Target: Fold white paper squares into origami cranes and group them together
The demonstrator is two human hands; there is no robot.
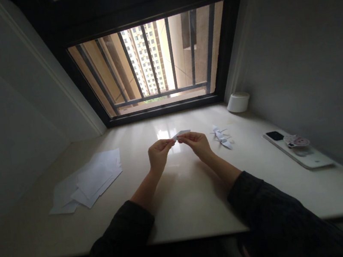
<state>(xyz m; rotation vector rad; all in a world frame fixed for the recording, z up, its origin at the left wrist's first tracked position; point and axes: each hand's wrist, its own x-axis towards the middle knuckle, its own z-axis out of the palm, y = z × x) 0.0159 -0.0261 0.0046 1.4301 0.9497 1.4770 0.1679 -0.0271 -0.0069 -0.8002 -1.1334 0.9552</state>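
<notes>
A small folded piece of white paper [182, 133] is held up between my two hands, above the middle of the pale windowsill [183, 200]. My left hand [159, 150] pinches its left end with thumb and forefinger. On the other side, my right hand [198, 142] pinches it close to the left fingertips. The fingers hide part of the folds. To the right of my right hand lie several small folded paper cranes [221, 138] in a cluster. Loose white paper sheets [92, 175] lie overlapping in a spread pile to the left.
A white phone [306, 155] with a round pinkish grip [296, 141] lies at the right by the wall. A white cylindrical object [238, 102] stands in the back right corner. Behind the sill is a dark-framed window [162, 113] with bars outside.
</notes>
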